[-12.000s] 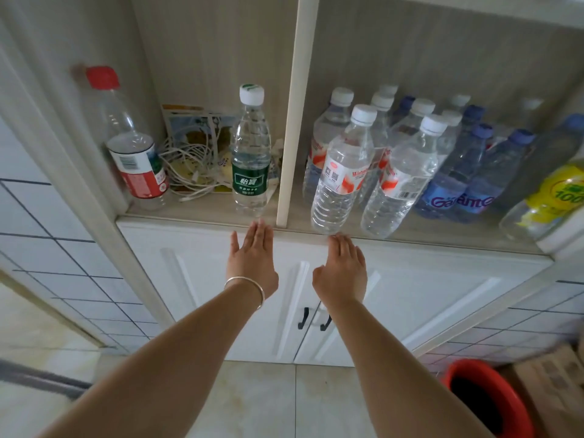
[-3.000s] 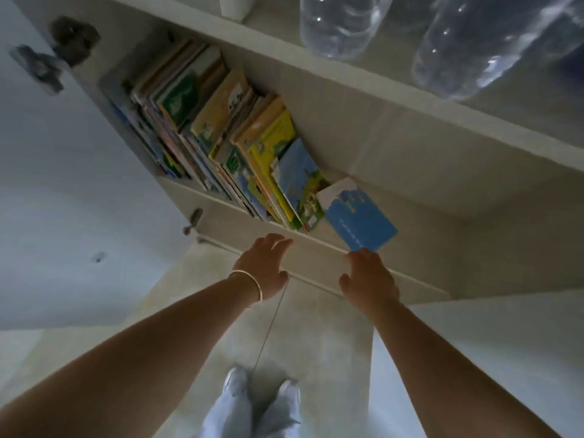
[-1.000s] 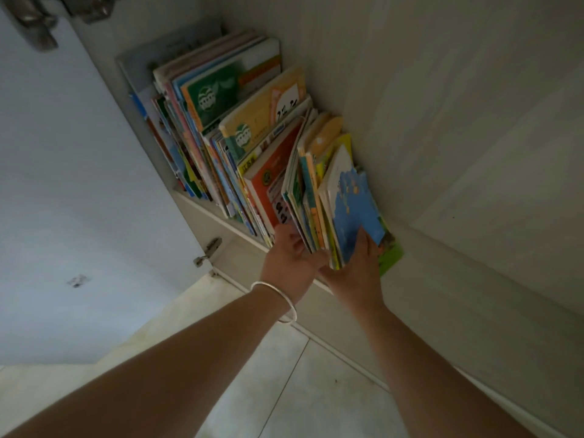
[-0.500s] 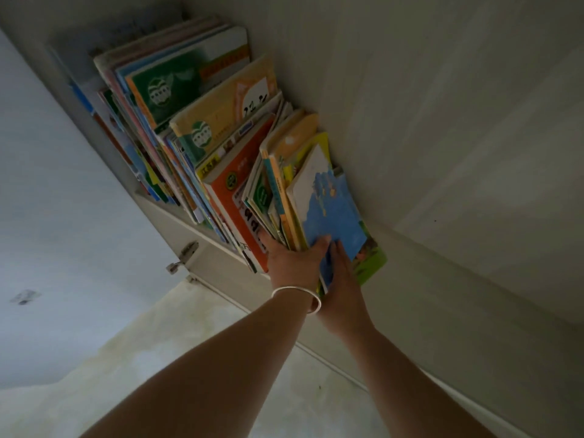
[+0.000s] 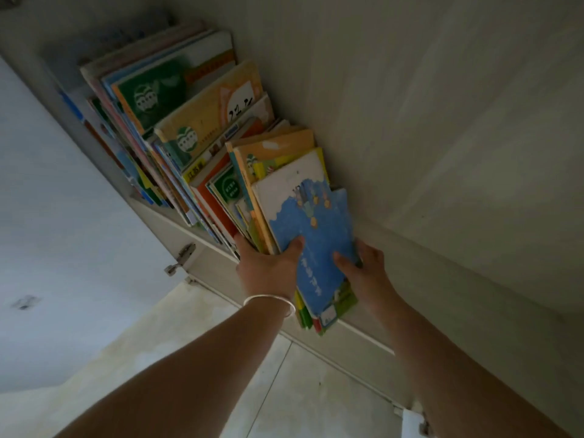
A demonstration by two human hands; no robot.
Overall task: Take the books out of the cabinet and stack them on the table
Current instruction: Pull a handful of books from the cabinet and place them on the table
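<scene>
Blue and white, the glossy cover of the picture book (image 5: 311, 235) faces us at the right end of the row of books (image 5: 189, 137) standing in the cabinet (image 5: 442, 137). Our left hand (image 5: 268, 270) clamps a thin bundle with its thumb pressed on that cover, while our right hand (image 5: 368, 273) cups the bundle's other side, fingers curled onto the blue; both grips are closed on the bundle. Its lower corners already jut past the shelf edge (image 5: 363, 333). We judge the pull is best made straight outward, squeezing evenly so the slick, thin paperbacks do not fan apart or slip. Taller neighbours lean rightward and may topple once unsupported. No desk shows here.
</scene>
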